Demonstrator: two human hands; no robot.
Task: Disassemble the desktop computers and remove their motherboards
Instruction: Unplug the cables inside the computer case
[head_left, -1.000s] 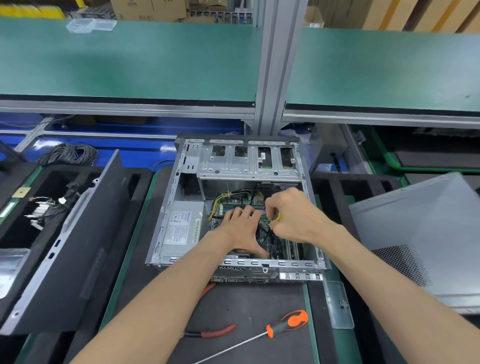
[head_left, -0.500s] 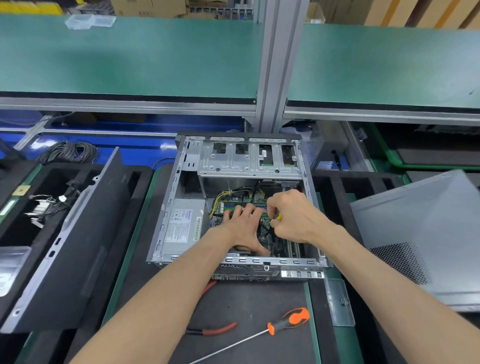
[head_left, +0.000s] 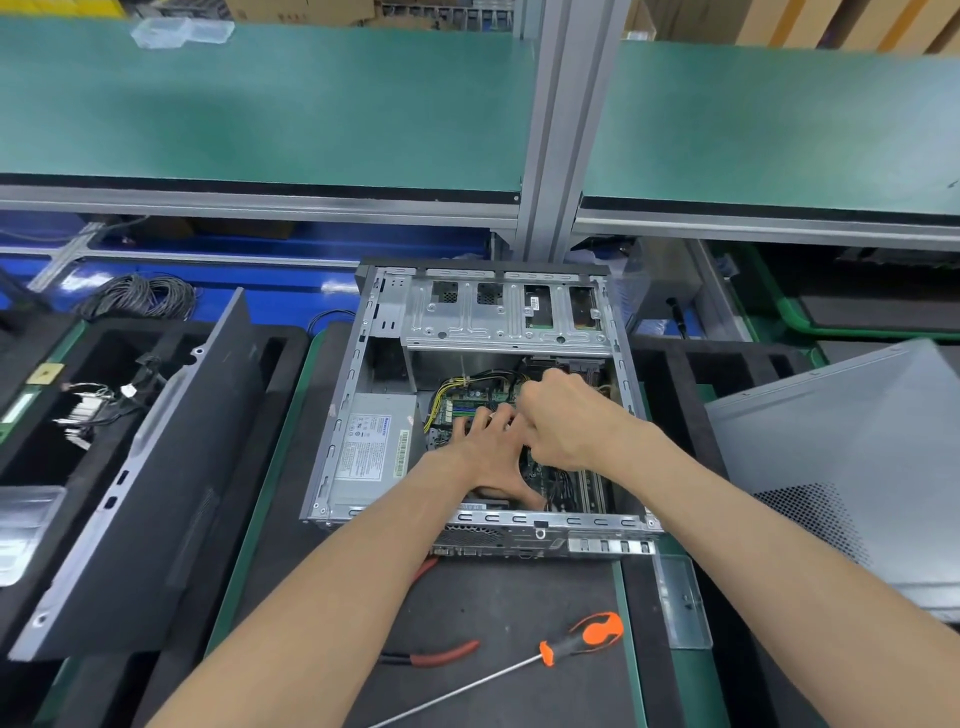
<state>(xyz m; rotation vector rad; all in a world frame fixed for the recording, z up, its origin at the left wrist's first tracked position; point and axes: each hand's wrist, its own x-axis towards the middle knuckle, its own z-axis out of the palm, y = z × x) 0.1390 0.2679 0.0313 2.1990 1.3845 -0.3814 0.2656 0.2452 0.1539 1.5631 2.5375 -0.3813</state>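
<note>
Both hands reaching into open computer case (head_left: 470, 415) lying on its side on dark mat (head_left: 493, 613). Left hand (head_left: 491, 457) pressing flat, fingers spread, on motherboard (head_left: 467, 408) at case floor beside grey power supply (head_left: 371, 449). Right hand (head_left: 563, 423) curling into fist above board; contents of grip impossible to tell. Lying near front edge: orange-handled screwdriver (head_left: 582, 642) and red-handled pliers (head_left: 441, 652). Leaning at right: removed side panel (head_left: 841, 467).
</note>
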